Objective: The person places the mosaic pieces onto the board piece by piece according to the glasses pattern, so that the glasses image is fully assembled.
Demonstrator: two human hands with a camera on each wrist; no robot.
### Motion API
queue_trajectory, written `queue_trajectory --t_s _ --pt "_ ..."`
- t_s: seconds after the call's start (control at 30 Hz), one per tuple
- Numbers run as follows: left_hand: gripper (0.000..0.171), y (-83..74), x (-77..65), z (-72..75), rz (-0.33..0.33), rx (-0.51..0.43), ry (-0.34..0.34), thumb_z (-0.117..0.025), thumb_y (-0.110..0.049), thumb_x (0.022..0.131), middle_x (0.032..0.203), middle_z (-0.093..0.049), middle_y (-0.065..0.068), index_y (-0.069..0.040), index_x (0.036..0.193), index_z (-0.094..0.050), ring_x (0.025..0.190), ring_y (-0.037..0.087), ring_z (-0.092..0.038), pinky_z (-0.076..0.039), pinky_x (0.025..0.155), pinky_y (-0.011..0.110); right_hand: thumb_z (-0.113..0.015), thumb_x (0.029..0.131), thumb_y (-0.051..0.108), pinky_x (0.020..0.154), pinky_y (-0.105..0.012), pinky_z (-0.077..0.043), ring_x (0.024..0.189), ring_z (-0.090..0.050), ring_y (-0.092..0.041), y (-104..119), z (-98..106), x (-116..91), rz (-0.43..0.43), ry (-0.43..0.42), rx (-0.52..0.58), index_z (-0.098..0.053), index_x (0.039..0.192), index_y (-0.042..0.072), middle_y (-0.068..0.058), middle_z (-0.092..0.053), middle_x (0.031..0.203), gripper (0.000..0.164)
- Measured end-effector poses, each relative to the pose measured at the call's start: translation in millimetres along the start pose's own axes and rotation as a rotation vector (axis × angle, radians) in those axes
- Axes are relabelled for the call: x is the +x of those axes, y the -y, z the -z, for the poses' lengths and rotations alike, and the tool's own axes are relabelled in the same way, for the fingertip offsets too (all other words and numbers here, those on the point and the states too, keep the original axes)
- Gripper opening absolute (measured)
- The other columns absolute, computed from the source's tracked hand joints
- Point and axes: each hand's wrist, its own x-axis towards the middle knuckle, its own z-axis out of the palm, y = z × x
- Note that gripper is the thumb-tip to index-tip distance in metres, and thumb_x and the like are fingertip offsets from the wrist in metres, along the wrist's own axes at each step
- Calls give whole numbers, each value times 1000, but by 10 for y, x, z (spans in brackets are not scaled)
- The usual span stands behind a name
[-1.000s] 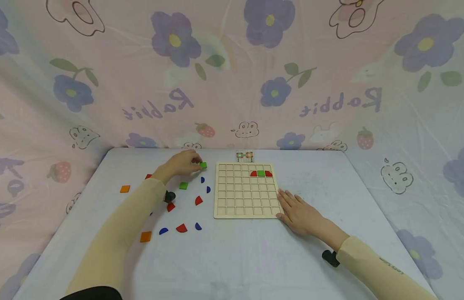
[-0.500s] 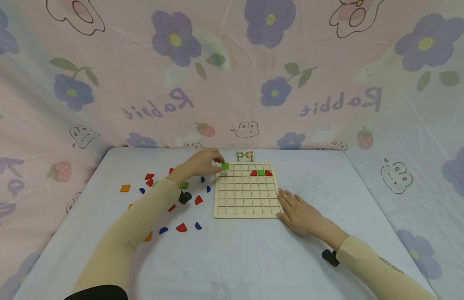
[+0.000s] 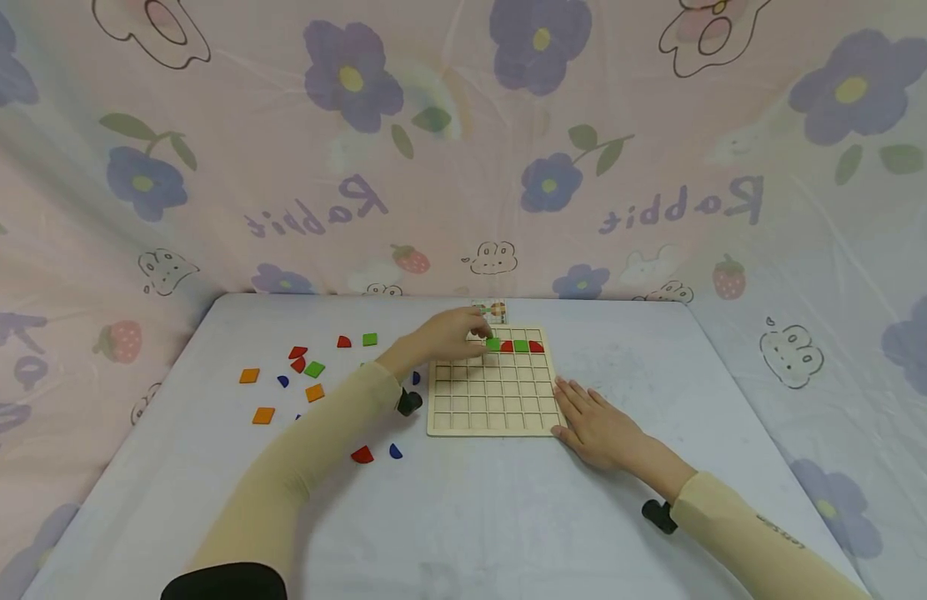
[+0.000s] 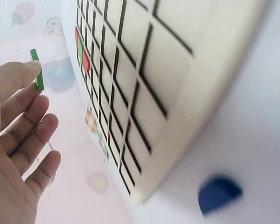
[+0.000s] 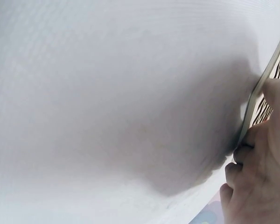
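Note:
My left hand (image 3: 454, 335) is over the upper part of a pale wooden grid board (image 3: 493, 388). Between thumb and index finger it pinches a green square tile (image 4: 40, 80), seen edge-on in the left wrist view and held above the board's surface there. Near the board's upper right, a red quarter-round tile (image 3: 507, 347), another green square (image 3: 521, 346) and a second red piece (image 3: 537, 347) lie in one row. My right hand (image 3: 600, 432) rests with straight fingers on the board's right edge; the right wrist view shows its fingers (image 5: 242, 154) along that edge.
A small pattern card (image 3: 497, 312) lies behind the board, partly covered by my left hand. Left of the board, orange squares (image 3: 263, 416), green squares (image 3: 369, 339), red pieces (image 3: 363, 455) and blue half-rounds (image 3: 396, 451) are scattered. A printed cloth hangs behind the table.
With the green tile pinched, my left hand has moved right from the loose pieces to over the board, beside the row of tiles. My right hand has stayed at the board's edge.

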Motion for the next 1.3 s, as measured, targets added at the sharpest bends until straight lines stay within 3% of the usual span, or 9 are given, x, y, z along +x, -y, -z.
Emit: queue_trajectory --t_s 0.27,0.57,0.9,1.3 --pt "29 -147 176 -128 -22 30 45 -74 -31 97 117 -67 0 -13 120 -75 108 16 -64 -53 95 32 -47 111 37 123 -60 -24 154 -25 -44 4 14 5 0 3 -1 -30 158 -8 -25 -24 168 68" --pt "27 -172 302 -243 -15 113 100 -75 -32 97 112 -65 -1 -13 116 -76 102 13 -62 -52 91 27 -47 111 37 122 -61 -24 154 -25 -44 11 28 8 2 6 4 -30 158 -9 -25 -23 168 68" --pt "26 -108 317 -325 8 139 125 -73 -35 98 109 -63 -3 -15 115 -76 96 10 -59 -52 83 25 -46 111 38 123 -60 -24 154 -24 -44 13 18 9 -3 16 7 -29 159 -8 -24 -21 169 68" --pt "30 -101 300 -363 26 156 126 -69 -41 100 113 -62 -2 -16 117 -73 96 12 -58 -52 85 28 -46 111 37 122 -61 -24 154 -24 -44 1 10 -4 -3 11 11 -29 159 -8 -25 -21 169 68"
